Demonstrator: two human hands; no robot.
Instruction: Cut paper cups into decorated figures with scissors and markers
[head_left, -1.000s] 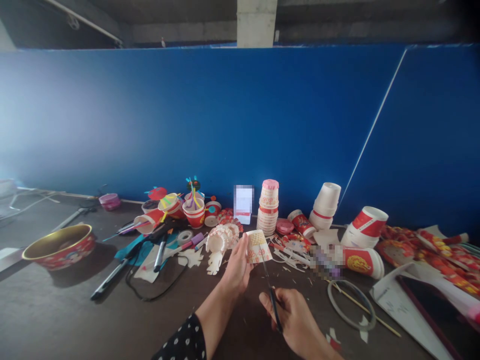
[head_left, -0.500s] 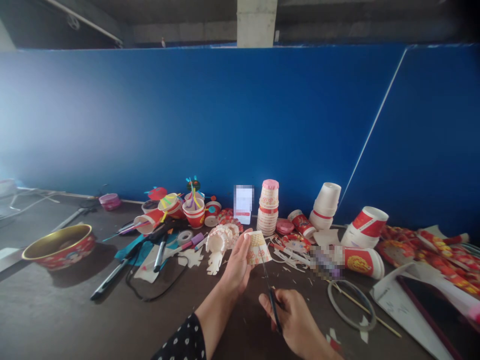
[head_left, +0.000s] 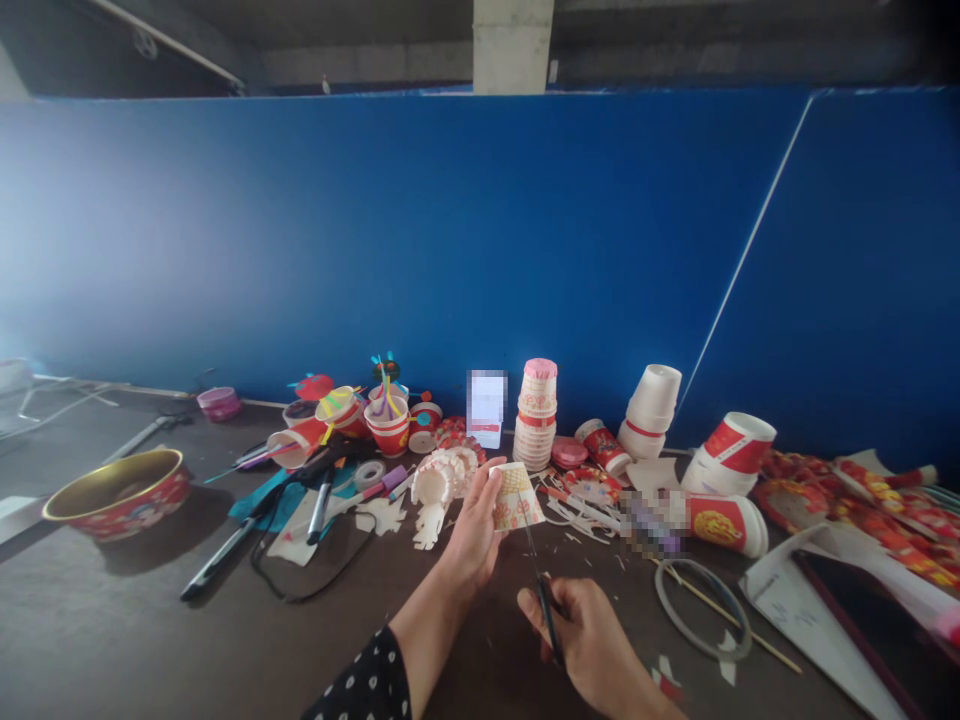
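Observation:
Between the thumb and fingers of my left hand is a small patterned piece of paper, with a yellow grid and red drawn shapes on it. My right hand grips black-handled scissors. Their blades point up and away, and the tips meet the paper's lower edge. A pale curled paper piece with a fringed edge lies just left of my left hand. Tiny paper scraps are scattered on the dark table around the scissors.
Behind my hands stand a stack of paper cups and a phone with a lit screen. A gold-rimmed bowl and a glue gun are at left. A tape ring and a dark phone lie right.
The scissors' tips now overlap the paper's lower edge slightly more. Both hands have stayed almost where they were.

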